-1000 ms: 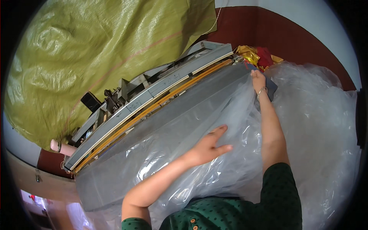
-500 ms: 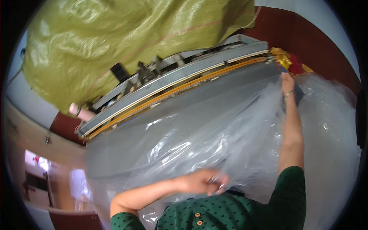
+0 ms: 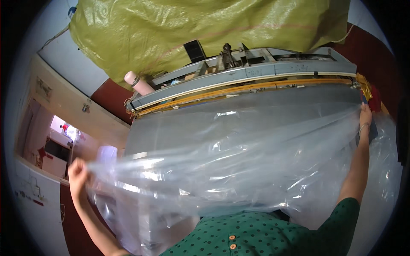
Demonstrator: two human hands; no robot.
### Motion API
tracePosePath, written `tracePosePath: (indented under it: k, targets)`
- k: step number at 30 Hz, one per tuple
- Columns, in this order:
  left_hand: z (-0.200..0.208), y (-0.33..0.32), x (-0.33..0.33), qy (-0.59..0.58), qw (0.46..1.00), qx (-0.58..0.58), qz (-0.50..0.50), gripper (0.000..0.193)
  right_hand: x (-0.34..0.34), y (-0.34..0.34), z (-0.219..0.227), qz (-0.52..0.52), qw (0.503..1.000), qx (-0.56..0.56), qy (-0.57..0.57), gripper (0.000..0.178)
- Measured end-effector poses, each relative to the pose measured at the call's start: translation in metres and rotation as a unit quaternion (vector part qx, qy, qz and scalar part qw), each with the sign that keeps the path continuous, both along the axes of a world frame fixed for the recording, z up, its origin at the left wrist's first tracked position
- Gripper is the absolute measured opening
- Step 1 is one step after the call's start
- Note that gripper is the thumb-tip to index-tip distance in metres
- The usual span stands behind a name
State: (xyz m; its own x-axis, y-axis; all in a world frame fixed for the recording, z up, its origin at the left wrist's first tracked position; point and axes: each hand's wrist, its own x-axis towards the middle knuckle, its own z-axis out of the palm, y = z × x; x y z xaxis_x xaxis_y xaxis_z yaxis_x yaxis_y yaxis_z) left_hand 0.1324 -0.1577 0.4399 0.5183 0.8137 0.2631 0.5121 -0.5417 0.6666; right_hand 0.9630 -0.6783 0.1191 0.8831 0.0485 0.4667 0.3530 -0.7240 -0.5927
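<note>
A wide sheet of clear plastic film stretches in front of me, wrinkled and shiny, over a grey flat surface. Out to the left, my left hand is closed on a gathered edge of the film, which fans out from the fingers in taut folds. My right hand is at the far right corner of the grey surface, its fingers closed round the film's other end. More film hangs down near my body and to the right of my right arm.
Behind the surface runs a long grey metal frame with orange strips and metal parts. A pink bottle and a black phone-like slab rest there. Yellow-green sheeting covers the back. A doorway is at left; gold and red cloth lies at right.
My left hand has swung from near my body far out to the left, drawing the film edge along and spreading it. My right hand stays at the far right corner. The view has turned.
</note>
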Motion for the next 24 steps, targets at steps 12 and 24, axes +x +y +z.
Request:
tracePosePath:
  k: [12, 24]
  targets:
    - [-0.259, 0.102, 0.138, 0.178, 0.954, 0.181, -0.161, 0.045, 0.005, -0.010, -0.001, -0.053, 0.995, -0.054, 0.060, 0.043]
    - [-0.231, 0.087, 0.202, 0.148, 0.948, 0.179, -0.218, 0.041, 0.034, -0.019, -0.035, -0.049, 0.997, -0.043, 0.046, 0.044]
